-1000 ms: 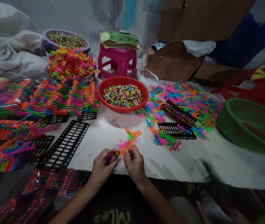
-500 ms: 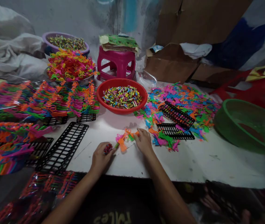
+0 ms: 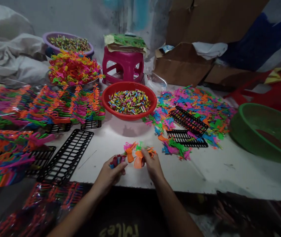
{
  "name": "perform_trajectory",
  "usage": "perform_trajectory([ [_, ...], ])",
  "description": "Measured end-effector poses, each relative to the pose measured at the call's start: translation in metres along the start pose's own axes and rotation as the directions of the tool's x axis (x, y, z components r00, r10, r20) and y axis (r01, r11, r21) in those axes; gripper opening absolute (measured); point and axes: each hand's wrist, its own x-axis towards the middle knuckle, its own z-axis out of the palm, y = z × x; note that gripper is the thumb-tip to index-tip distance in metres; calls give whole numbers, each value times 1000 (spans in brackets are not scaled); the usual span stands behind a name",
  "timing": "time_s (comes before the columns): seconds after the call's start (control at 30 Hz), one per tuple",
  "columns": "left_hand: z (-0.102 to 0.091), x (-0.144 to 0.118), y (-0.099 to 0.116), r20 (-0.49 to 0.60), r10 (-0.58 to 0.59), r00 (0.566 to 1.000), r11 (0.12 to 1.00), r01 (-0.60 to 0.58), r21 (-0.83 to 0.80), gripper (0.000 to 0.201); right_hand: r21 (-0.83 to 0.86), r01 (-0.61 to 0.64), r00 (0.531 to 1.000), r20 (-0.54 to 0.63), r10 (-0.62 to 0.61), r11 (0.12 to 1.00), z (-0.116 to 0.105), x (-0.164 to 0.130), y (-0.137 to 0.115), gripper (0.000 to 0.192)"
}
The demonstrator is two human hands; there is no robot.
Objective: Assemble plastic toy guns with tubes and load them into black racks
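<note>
Both your hands are working just above the white surface [image 3: 204, 171]: your left hand [image 3: 110, 172] is closing its grip on small wrapped candies [image 3: 117, 160] while your right hand [image 3: 152, 164] is pinching an orange toy [image 3: 138, 161], so joining them probably calls for careful alignment.

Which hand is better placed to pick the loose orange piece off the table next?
Probably the left hand: its fingertips sit just beside the loose orange piece, though it already holds small wrapped candies. The right hand is closed on another orange piece.
</note>
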Motion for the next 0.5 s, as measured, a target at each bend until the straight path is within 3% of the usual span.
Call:
perform_trajectory([
  [0.13, 8, -1, 6, -6, 55, 998, 995, -55, -86, 38, 40, 37, 980, 193, -44, 999, 16, -22, -12, 38],
  [0.23, -1, -3, 8, 28, -29, 999, 986, 33, -166, 32, 21, 98, 892, 442, -98, 995, 5, -25, -23, 29],
  [0.3, -8, -6, 7, 119, -113, 986, 972, 135, -193, 31, -23, 225, 836, 517, -180, 974, -7, -22, -31, 42],
  [0.37, -11, -9, 5, 205, -159, 966, 964, 197, -179, 30, -66, 386, 800, 522, -297, 920, -14, -17, -36, 53],
  [0.43, -10, -10, 1, 229, -144, 963, 973, 180, -144, 29, -59, 485, 769, 503, -393, 873, -14, -14, -37, 34],
  [0.5, -7, -11, -2, 184, -73, 980, 987, 97, -127, 29, -26, 459, 842, 331, -425, 888, -8, -12, -35, 17],
])
